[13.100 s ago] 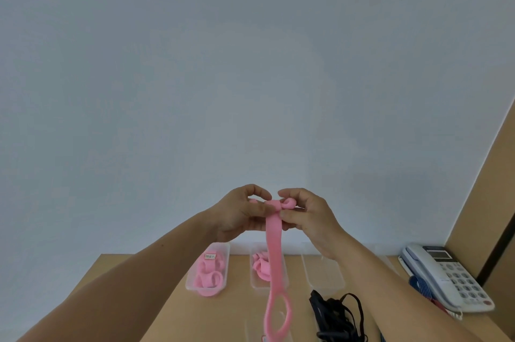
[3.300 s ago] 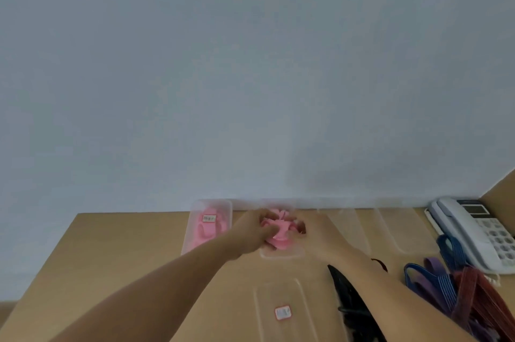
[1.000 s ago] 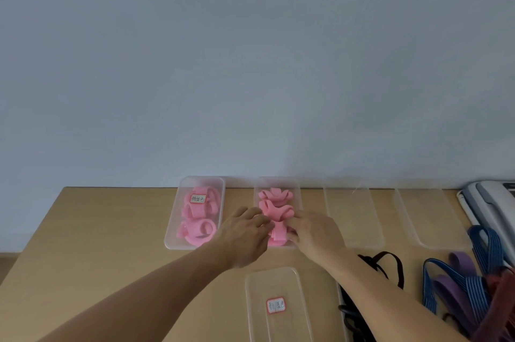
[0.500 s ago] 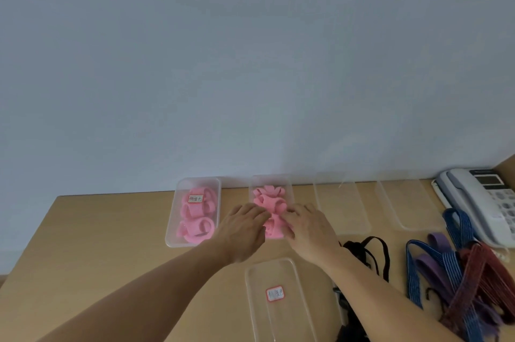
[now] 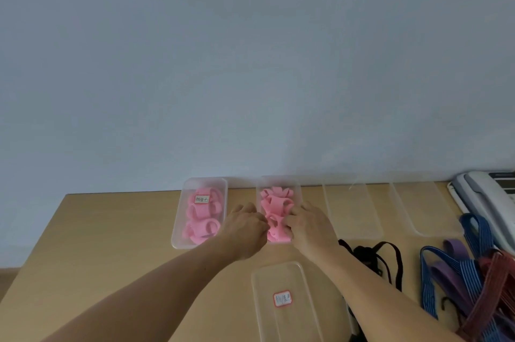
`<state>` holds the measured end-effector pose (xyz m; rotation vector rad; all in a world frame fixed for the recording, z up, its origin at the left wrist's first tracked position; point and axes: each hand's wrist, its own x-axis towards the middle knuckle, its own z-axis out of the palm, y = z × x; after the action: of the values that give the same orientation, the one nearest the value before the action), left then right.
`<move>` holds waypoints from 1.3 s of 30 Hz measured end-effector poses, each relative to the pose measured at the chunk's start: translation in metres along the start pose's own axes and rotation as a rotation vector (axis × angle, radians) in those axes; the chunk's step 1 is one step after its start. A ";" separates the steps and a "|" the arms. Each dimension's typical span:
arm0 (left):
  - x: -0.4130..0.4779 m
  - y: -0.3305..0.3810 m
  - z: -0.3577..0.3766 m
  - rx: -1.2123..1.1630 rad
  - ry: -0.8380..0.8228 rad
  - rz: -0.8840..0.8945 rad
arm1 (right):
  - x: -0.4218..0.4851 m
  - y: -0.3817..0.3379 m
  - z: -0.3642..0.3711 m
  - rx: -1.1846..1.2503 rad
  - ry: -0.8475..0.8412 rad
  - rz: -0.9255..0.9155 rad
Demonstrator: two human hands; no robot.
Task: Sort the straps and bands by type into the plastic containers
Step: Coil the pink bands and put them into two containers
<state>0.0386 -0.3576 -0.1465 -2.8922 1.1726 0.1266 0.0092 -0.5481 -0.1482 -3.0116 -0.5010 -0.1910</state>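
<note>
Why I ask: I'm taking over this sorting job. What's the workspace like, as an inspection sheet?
Surface: wooden table.
Job's things: pink bands in the left container and second container; third container, fourth container and labelled front container empty; black straps and coloured straps loose at right.
Clutter: telephone, far right.
Hands: left hand and right hand on the second container's pink bands; grip hidden.
Cables: nothing seen.
Surroundings: plain wall.

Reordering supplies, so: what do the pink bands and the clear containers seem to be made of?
Pink bands: probably soft rubber or silicone, matte; they sit in smooth curled loops without creases. Clear containers: thin transparent plastic, slightly glossy; the table shows through their bottoms.
</note>
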 end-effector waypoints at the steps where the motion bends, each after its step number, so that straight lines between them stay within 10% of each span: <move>1: 0.001 -0.001 0.000 -0.006 -0.048 -0.004 | 0.001 -0.002 -0.002 0.025 -0.003 0.004; 19: -0.002 0.016 -0.022 -0.120 0.042 -0.012 | -0.023 -0.001 -0.024 0.308 0.112 0.295; 39: -0.111 0.031 0.003 -0.396 -0.086 -0.219 | -0.105 -0.096 -0.009 0.193 -0.462 0.866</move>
<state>-0.0620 -0.3027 -0.1397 -3.2876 0.8949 0.5284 -0.1219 -0.4920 -0.1475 -2.7550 0.7309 0.5717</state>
